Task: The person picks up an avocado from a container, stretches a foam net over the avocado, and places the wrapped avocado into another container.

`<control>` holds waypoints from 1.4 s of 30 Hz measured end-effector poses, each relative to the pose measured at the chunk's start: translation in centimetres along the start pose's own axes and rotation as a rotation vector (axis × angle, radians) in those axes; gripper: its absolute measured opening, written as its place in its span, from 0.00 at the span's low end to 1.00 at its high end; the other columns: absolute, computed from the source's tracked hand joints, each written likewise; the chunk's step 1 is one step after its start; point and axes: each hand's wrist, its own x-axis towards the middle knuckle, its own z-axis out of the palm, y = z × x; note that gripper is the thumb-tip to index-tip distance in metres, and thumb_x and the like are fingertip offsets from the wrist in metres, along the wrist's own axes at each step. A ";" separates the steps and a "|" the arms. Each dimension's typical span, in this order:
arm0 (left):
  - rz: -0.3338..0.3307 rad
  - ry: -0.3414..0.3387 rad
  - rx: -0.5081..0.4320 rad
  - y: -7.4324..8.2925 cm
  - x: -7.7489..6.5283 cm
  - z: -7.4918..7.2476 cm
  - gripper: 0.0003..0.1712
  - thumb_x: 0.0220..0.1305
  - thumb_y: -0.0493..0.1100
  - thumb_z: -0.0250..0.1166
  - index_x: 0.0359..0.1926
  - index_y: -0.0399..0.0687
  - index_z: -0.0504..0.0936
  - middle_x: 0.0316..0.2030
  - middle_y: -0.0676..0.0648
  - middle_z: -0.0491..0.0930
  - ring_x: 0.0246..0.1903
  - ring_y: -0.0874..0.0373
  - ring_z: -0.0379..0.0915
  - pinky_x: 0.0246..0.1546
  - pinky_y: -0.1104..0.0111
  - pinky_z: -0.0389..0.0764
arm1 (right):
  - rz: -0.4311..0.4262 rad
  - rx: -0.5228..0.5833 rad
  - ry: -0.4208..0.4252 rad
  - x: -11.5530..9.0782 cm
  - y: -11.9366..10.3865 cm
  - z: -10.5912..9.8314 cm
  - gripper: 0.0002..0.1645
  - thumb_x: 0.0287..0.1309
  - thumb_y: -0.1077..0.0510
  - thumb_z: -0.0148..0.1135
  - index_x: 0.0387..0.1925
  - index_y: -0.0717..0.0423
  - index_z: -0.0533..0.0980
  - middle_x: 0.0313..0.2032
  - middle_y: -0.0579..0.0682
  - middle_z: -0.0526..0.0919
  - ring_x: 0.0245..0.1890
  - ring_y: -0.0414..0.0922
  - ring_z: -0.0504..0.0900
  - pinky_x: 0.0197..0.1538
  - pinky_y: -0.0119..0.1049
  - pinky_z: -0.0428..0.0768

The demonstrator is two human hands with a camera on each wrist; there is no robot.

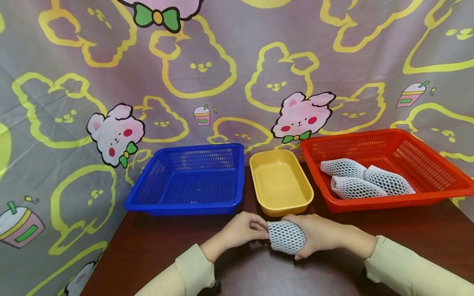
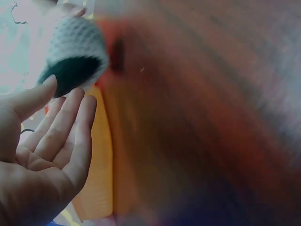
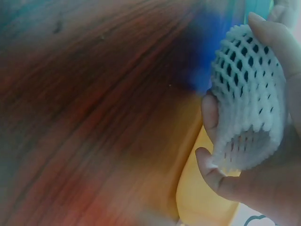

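My right hand [image 1: 321, 233] grips a white foam fruit net [image 1: 287, 237] around its body, above the table's front part. The net's end toward the left hand gapes wide, and its inside [image 2: 75, 70] looks dark green in the left wrist view; I cannot tell whether a fruit fills it. In the right wrist view, the net [image 3: 249, 94] shows open mesh and a hollow end, with fingers and thumb of the right hand [image 3: 282, 183] on both sides. My left hand [image 1: 246, 228] reaches to that open end, its fingers [image 2: 61, 125] fairly straight and the thumb tip at the rim.
Behind the hands stands a yellow tray [image 1: 282, 181]. At left is a blue basket [image 1: 185, 207]; at right a red basket [image 1: 400, 200] contains several white foam nets [image 1: 359, 187]. A patterned cloth [image 1: 237, 82] hangs behind the brown table [image 1: 148, 246].
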 end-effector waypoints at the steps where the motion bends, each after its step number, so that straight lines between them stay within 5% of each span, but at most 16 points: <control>1: -0.009 -0.001 -0.004 0.2 0.0 -0.2 0.08 0.60 0.37 0.75 0.40 0.40 0.88 0.31 0.50 0.88 0.31 0.67 0.80 0.34 0.75 0.78 | 0.003 -0.005 -0.004 0.0 0.1 0.1 0.49 0.38 0.39 0.85 0.61 0.47 0.72 0.48 0.36 0.81 0.45 0.36 0.78 0.48 0.43 0.77; 7: -0.021 0.006 -0.030 0.8 0.2 -0.2 0.07 0.61 0.36 0.73 0.39 0.36 0.88 0.29 0.48 0.87 0.28 0.63 0.83 0.30 0.74 0.79 | -0.012 -0.008 -0.007 -0.1 0.3 0.4 0.50 0.38 0.38 0.84 0.62 0.46 0.72 0.50 0.36 0.80 0.47 0.37 0.77 0.49 0.48 0.73; 17: -0.069 -0.011 -0.084 0.2 0.1 0.0 0.04 0.59 0.30 0.73 0.32 0.33 0.85 0.25 0.43 0.87 0.24 0.62 0.81 0.28 0.70 0.81 | -0.085 0.102 0.002 0.1 0.9 1.0 0.49 0.40 0.43 0.85 0.63 0.50 0.71 0.52 0.41 0.80 0.48 0.37 0.78 0.53 0.38 0.79; 29: -0.122 0.006 -0.217 0.1 -0.1 0.6 0.05 0.56 0.25 0.71 0.29 0.28 0.82 0.25 0.41 0.86 0.24 0.62 0.80 0.31 0.67 0.85 | -0.117 0.096 0.066 0.1 0.7 2.0 0.50 0.41 0.43 0.85 0.64 0.50 0.70 0.52 0.40 0.80 0.48 0.38 0.78 0.52 0.38 0.80; 42: -0.083 -0.008 -0.171 0.2 0.3 0.8 0.06 0.54 0.25 0.73 0.27 0.29 0.82 0.23 0.44 0.85 0.22 0.64 0.77 0.27 0.71 0.81 | -0.096 0.052 0.091 0.1 0.3 2.1 0.52 0.39 0.42 0.86 0.65 0.51 0.71 0.55 0.44 0.78 0.52 0.40 0.77 0.55 0.41 0.78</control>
